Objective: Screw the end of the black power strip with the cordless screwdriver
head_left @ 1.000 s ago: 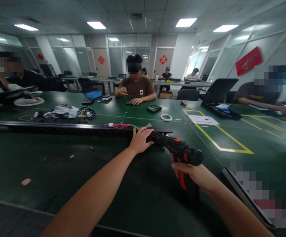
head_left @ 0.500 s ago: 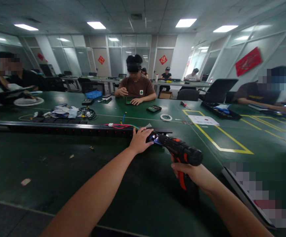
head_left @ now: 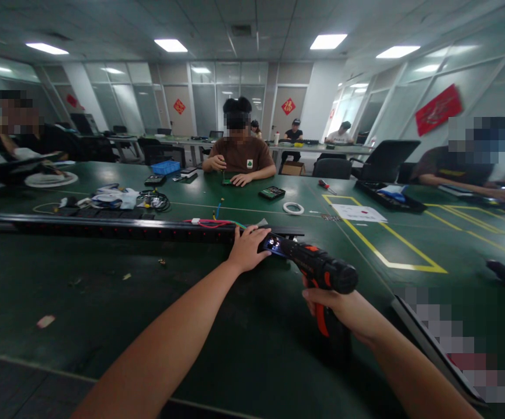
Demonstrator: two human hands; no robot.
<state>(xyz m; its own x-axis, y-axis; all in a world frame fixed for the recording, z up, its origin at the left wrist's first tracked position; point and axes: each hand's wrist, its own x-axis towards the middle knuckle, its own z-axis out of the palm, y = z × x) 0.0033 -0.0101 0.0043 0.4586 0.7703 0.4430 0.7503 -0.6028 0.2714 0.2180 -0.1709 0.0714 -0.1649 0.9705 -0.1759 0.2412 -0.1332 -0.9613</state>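
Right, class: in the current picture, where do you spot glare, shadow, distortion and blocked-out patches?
Head view: ceiling lights glare almost white, and the long black bar catches a bright streak; head view: the green table darkens below the drill; head view: the red banner looks slanted, probably lens distortion, and pixel blocks hide faces and a lower-right patch.

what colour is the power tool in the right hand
The power tool is black with orange-red parts, showing best in the head view.
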